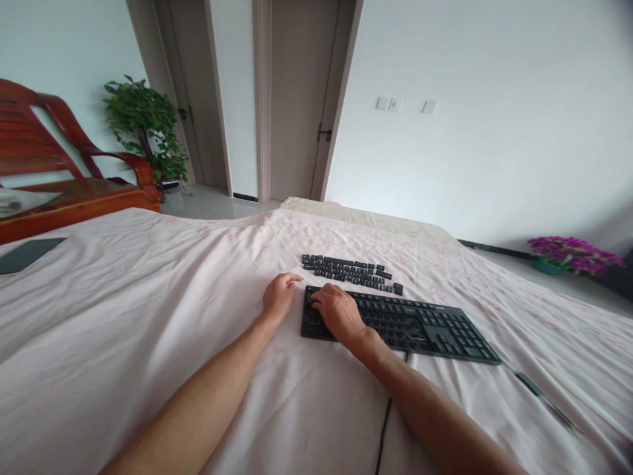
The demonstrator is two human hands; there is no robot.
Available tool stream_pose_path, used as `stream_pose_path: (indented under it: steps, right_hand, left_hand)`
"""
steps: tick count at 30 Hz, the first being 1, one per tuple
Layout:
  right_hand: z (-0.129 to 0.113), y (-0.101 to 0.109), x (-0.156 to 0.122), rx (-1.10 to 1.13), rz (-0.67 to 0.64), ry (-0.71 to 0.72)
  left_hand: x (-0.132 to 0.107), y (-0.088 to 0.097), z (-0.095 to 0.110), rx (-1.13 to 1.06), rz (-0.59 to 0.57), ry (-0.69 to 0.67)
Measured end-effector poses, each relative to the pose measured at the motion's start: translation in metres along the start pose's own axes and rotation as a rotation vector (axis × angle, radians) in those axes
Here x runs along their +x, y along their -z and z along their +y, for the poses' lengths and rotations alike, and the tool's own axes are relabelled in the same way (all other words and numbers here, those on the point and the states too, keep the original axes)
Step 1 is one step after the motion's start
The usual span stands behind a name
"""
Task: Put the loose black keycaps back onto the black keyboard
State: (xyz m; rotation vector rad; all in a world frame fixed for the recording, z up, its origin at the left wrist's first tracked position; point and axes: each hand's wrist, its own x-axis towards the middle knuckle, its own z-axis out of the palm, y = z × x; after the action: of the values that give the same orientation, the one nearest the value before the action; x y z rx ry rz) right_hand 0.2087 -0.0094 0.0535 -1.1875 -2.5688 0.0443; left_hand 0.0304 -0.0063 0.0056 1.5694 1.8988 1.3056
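1. The left hand [279, 297] rests on the bed sheet [148, 316] just beside the left end of the keyboard [420, 326]. Its fingers are curled in loosely, with the thumb near the forefinger. I cannot tell whether something small is pinched between them.
2. The right hand [339, 311] lies palm down on the left part of the keyboard, fingers bent onto the keys. The back of the hand hides the fingertips, so I cannot tell whether they grip a key or only press on it.
3. The black keyboard lies flat on the bed, slanted away to the right. Its cable [383, 429] runs off the near edge between the two forearms. The soft bed probably explains why the hand bears down on it, to keep it steady.
4. Loose keycaps [351, 270] lie in neat rows just beyond the keyboard, apart from it. The rows seem laid out to keep their order, within easy reach of both hands.
5. A slim dark tool [531, 384] lies on the sheet off the keyboard's right end, too blurred to name.
6. Farther off are a dark flat device [27, 254] at the left edge, a wooden chair [64, 191], a potted plant [146, 125] and purple flowers [568, 251].
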Motion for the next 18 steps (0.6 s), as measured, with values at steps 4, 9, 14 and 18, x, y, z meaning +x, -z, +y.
stream_pose_path:
  steps: [4, 9, 14, 18]
  right_hand:
    - [-0.0025, -0.0001, 0.0002, -0.039, -0.032, 0.005]
    - [-0.0028, 0.0002, 0.0001, -0.027, -0.062, 0.002]
    - [-0.0046, 0.0013, 0.0005, -0.065, -0.065, 0.016]
    - [-0.0072, 0.0026, -0.0001, -0.123, -0.090, 0.040]
  left_hand:
    - [-0.0004, 0.0013, 0.0013, 0.019, -0.005, 0.001]
    - [-0.0002, 0.0017, 0.0021, 0.016, -0.002, -0.001]
    - [-0.0004, 0.0008, 0.0009, 0.010, 0.003, -0.008]
    - [-0.0005, 0.0002, -0.0001, 0.015, -0.001, -0.014]
